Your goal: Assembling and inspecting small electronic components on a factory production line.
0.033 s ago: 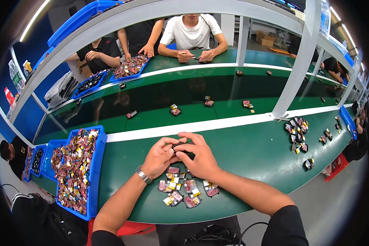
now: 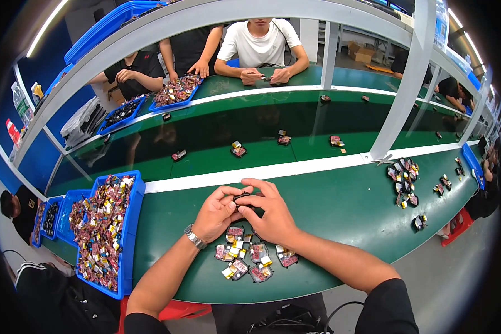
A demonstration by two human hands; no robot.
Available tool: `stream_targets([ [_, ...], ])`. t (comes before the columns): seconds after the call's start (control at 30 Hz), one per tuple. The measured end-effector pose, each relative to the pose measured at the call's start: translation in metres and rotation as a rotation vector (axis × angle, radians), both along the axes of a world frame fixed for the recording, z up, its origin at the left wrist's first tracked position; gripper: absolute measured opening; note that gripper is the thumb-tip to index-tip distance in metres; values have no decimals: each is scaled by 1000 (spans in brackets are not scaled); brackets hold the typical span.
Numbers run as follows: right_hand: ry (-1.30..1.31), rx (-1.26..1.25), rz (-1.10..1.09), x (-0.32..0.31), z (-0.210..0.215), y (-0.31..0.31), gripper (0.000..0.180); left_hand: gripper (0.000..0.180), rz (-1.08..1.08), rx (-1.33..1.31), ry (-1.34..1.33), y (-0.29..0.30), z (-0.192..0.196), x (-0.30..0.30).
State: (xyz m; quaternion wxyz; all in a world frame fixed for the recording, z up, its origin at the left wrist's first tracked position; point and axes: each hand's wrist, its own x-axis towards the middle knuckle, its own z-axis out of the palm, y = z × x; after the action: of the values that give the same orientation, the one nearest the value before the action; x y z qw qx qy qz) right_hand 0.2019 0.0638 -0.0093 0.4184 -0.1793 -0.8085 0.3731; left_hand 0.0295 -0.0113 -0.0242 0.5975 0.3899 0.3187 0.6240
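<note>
Above the green work table, my left hand [image 2: 216, 212] and my right hand [image 2: 271, 214] meet, their fingers closed on one small black plastic part [image 2: 240, 197]. Most of that part is hidden behind the fingers. A metal-banded watch circles my left wrist. Just below the hands, several small black housings [image 2: 259, 252] with reddish circuit boards and yellow-and-white tabs lie in a loose cluster on the table. A blue tray [image 2: 140, 192] to the left is heaped with similar reddish boards with yellow and white pieces.
Beyond a white rail [image 2: 256, 174], a green conveyor strip [image 2: 303, 153] carries several spaced-out assemblies. More assemblies [image 2: 402, 181] lie at right. A grey metal post [image 2: 398, 94] rises from the rail. Across the line, a person in a white shirt [image 2: 261, 44] handles a small part.
</note>
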Motion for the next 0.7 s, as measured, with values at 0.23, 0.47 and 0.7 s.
stream_targets([
  [0.23, -6, 149, -21, 4, 10, 0, 18, 25, -46, 61, -30, 1, -5, -8],
  [0.47, 29, 69, -7, 4, 4, 2, 16, 24, -73, 31, -70, 0, -3, -6],
  [0.7, 27, 43, 38, 1, 6, 5, 17, 24, -31, 73, -65, 2, -3, 1],
])
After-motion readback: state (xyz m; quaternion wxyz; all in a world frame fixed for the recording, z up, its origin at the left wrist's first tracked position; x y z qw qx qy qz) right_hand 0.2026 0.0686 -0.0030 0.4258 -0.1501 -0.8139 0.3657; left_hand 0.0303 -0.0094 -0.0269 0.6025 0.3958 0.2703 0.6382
